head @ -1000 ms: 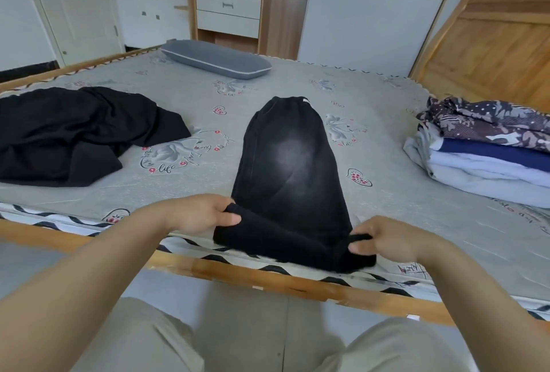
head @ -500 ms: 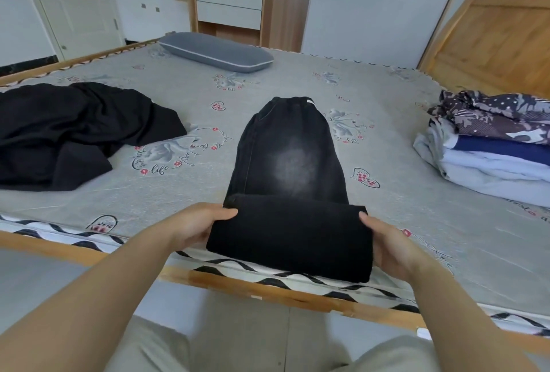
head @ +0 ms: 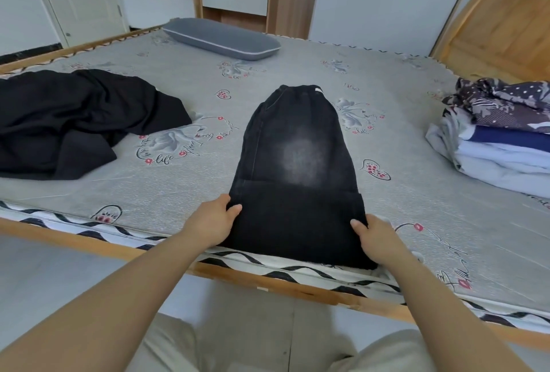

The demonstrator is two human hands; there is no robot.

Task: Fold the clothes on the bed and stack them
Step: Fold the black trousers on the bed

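Garment: black jeans [head: 297, 169] are laid flat on the bed [head: 416, 163], in the middle of the near half, with the near end folded up over the rest.
Long axis: it runs straight away from the person, from the folded end at the near mattress edge to the waistband at the far end.
Left hand [head: 212, 224]: a grip is held on the left side of the folded end, thumb on top of the cloth, fingers curled round the edge.
Right hand [head: 378, 237]: a grip is held on the right side of the folded end, thumb on top; the remaining fingers are hidden under or behind the cloth.
Key relation: the unfolded length lies directly ahead of both hands, which are set level with each other at opposite sides of the fold; neither hand is nearer to the waistband.
Judged next move: the folded end is likely to be carried forward along the long axis, both sides lifted together so that the fold stays square.
Appearance: dark washed denim, with a pale faded patch near the centre and a small white tag at the waistband; the fold edge lies roughly straight across.
Stack [head: 500, 145]: folded clothes are piled at the right of the bed, well apart from the jeans.
Unfolded clothes [head: 68, 121]: a black heap lies at the left, apart from the jeans.
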